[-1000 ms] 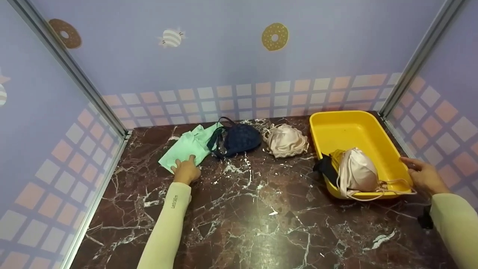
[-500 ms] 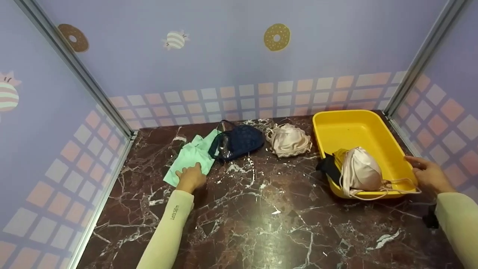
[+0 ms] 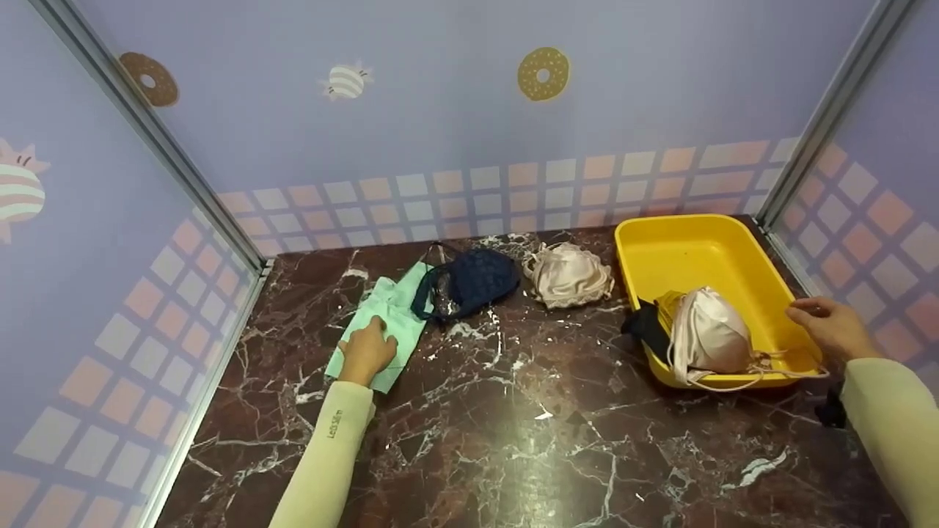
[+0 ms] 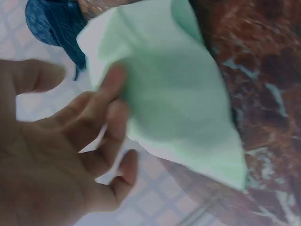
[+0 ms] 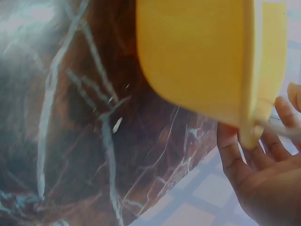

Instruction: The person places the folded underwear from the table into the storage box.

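Observation:
My left hand (image 3: 368, 353) rests on a mint-green cloth garment (image 3: 396, 312) lying on the marble-patterned tabletop. In the left wrist view its fingers (image 4: 113, 89) are loosely bent against the cloth, the thumb well apart. A dark navy bra (image 3: 480, 279) overlaps the garment's right side. My right hand (image 3: 836, 328) is at the right rim of a yellow plastic basin (image 3: 700, 249), fingers loose, fingertips right at the rim. Over the basin's near end lie a shiny pale-pink bra (image 3: 708, 334), whose straps hang over the front rim, and a black piece of fabric (image 3: 645, 330).
A champagne satin bra with lace trim (image 3: 568, 275) lies between the navy bra and the basin. Mustard-coloured fabric (image 3: 666, 304) shows behind the pink bra. Lilac panels with printed sweets and checks wall in the marbled tabletop (image 3: 499, 440) at the back and both sides.
The mint-green garment has been drawn towards me and turned, its near edge now spread wider. The left hand shifted with it. My right hand's fingers have moved slightly inward over the basin's rim.

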{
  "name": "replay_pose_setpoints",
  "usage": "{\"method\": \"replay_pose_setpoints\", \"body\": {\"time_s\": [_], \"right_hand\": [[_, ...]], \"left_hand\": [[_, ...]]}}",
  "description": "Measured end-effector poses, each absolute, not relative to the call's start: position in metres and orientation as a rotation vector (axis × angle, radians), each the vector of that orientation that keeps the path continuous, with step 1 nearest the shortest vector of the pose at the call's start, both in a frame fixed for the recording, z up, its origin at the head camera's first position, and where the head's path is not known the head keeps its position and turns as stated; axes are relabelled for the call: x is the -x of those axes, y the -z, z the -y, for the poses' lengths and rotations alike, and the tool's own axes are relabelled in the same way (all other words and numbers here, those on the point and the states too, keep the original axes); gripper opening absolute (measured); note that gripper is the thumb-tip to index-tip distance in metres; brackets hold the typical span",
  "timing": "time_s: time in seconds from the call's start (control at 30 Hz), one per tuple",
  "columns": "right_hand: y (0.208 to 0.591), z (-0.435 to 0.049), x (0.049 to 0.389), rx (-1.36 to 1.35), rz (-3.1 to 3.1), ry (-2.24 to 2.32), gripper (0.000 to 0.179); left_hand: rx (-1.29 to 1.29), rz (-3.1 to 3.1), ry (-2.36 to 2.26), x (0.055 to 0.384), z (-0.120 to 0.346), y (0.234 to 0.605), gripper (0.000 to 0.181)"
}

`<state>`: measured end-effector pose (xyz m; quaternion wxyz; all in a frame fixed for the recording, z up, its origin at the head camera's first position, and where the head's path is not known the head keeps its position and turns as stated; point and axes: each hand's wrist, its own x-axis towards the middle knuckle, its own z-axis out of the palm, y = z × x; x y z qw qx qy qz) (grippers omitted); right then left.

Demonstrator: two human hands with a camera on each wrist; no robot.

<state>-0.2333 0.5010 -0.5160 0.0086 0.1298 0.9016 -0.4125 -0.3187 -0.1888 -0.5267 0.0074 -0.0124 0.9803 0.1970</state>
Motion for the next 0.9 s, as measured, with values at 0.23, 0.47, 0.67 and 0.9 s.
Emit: {"method": "replay_pose_setpoints", "body": {"time_s": [0.23,0.47,0.67,0.9], "right_hand": [[0.52,-0.5,0.241,-0.482,-2.735,1.395,0.072],[0.52,-0.503,0.245,-0.426,-2.752,1.373,0.067],[0.517,-0.509,0.246,-0.383,-2.729,1.306,0.057],[0.514,-0.51,0.247,-0.404,-2.667,1.312,0.054]], "left_hand": [[0.126,-3.065,-0.812,0.332,0.213,0.539,0.063],[0.151,-2.911,-0.783,0.336,0.225,0.544,0.086],[0.175,-2.868,-0.838,0.336,0.226,0.543,0.092],[0.097,-2.788,-1.013,0.336,0.236,0.544,0.089]]}}
